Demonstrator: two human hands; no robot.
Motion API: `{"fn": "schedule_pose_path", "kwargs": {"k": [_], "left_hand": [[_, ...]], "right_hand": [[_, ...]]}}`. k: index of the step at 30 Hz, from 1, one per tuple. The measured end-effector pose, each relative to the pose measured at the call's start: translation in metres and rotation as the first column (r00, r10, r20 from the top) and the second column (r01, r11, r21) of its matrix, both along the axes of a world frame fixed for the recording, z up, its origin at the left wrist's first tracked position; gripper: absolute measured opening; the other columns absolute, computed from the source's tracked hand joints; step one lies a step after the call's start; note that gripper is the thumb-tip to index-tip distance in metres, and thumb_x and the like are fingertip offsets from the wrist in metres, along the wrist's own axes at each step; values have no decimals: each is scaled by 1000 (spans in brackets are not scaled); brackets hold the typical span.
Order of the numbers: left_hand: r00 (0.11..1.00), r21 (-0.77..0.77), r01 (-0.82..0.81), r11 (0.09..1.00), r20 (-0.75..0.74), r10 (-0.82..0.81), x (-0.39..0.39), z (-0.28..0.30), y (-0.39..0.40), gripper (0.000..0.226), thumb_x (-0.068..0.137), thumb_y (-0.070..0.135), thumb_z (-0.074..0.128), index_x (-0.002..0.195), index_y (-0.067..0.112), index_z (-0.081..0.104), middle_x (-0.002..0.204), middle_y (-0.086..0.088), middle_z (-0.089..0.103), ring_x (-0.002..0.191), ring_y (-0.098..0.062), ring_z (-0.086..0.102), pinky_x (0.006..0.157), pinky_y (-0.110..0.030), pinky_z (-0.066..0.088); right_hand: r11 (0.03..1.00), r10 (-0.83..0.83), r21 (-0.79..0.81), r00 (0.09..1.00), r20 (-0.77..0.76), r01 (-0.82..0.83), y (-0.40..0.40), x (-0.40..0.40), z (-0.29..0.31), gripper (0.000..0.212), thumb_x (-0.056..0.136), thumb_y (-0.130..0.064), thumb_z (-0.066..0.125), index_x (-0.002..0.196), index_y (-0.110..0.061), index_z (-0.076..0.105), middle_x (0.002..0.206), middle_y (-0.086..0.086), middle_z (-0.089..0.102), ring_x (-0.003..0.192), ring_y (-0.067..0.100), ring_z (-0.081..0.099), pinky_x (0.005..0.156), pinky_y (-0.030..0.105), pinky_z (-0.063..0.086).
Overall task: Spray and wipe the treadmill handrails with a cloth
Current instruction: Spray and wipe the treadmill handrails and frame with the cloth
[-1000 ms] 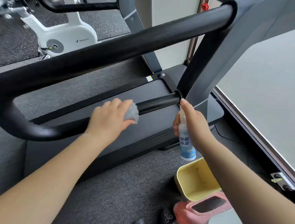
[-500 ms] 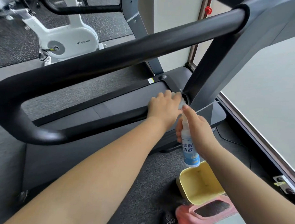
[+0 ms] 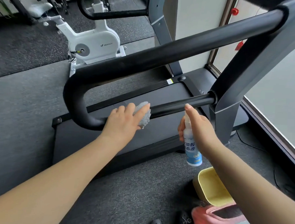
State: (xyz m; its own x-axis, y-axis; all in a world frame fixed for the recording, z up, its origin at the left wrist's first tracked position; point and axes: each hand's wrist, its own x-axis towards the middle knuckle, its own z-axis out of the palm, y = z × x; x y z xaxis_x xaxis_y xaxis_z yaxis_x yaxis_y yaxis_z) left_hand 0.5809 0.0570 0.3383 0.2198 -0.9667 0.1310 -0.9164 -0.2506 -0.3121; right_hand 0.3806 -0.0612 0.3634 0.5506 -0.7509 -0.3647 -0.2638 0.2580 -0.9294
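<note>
The black treadmill handrail loops from the grey upright round a bend at the left into a thinner lower bar. My left hand presses a grey cloth onto the lower bar just right of the bend. My right hand holds a white and blue spray bottle upright below the lower bar, with the index finger on the nozzle top. The two hands are apart.
The treadmill deck lies under the bars. A white exercise bike stands at the back left. A yellow bin and a pink item sit on the grey carpet at the lower right. A pale wall panel runs along the right.
My left hand has slid the cloth back left along the lower bar, from the upright end towards the bend. The right hand has stayed with the bottle. The camera has shifted.
</note>
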Motion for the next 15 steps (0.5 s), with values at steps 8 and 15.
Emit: {"fn": "schedule_pose_path", "kwargs": {"k": [8, 15], "left_hand": [[960, 250, -87, 964, 279, 14, 16, 28, 43, 82, 93, 43, 44, 147, 20, -13, 110, -7, 45, 85, -23, 50, 68, -34, 36], [839, 513, -108, 852, 507, -199, 23, 52, 55, 72, 93, 24, 36, 147, 8, -10, 122, -9, 47, 103, -24, 54, 86, -35, 38]], "right_hand": [[999, 35, -3, 998, 56, -35, 37, 18, 7, 61, 97, -51, 42, 61, -2, 51, 56, 13, 57, 41, 15, 52, 44, 18, 44], [998, 55, -9, 997, 45, -54, 55, 30, 12, 64, 95, -55, 40, 57, -5, 51, 56, 13, 57, 43, 18, 53, 51, 22, 45]]}}
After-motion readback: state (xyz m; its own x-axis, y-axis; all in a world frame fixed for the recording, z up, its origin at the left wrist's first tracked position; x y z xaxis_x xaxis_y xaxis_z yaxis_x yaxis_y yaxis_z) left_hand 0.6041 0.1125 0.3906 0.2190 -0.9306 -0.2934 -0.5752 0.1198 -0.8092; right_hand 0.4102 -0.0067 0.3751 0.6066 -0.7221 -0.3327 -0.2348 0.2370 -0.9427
